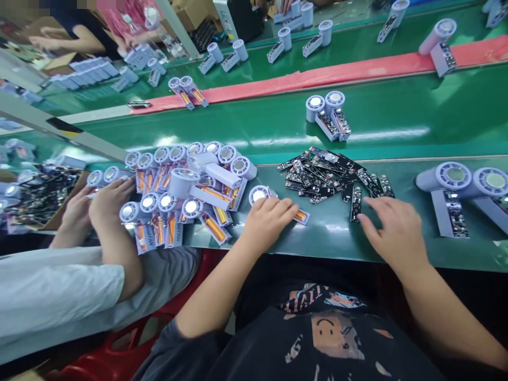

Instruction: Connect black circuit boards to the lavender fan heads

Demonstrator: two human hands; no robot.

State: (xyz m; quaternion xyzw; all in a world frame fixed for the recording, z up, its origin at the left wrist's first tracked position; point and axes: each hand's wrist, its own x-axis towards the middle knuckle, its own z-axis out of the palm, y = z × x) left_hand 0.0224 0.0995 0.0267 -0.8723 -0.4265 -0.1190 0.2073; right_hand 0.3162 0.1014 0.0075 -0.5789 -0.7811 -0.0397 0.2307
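Observation:
My left hand [266, 225] is closed over a lilac handheld fan [260, 194] lying on the bench. The fan's round head shows beyond the knuckles, and its handle, with an orange part inside, sticks out at the fingertips. My right hand [397, 233] has thumb and fingers apart beside a narrow black circuit board [356, 203]; whether the thumb touches the board I cannot tell. Just behind lies a loose heap of similar circuit boards [321, 174]. Left of my left hand is a pile of lilac fans [214, 193], many with open handles showing orange parts and wires.
Two fans with boards in their handles [452, 201] lie at the right. A green conveyor belt [254, 124] with a red strip [317, 78] runs behind, carrying more fans [327, 114]. At the left, a co-worker's hands [107, 203] are near a box of boards [47, 196].

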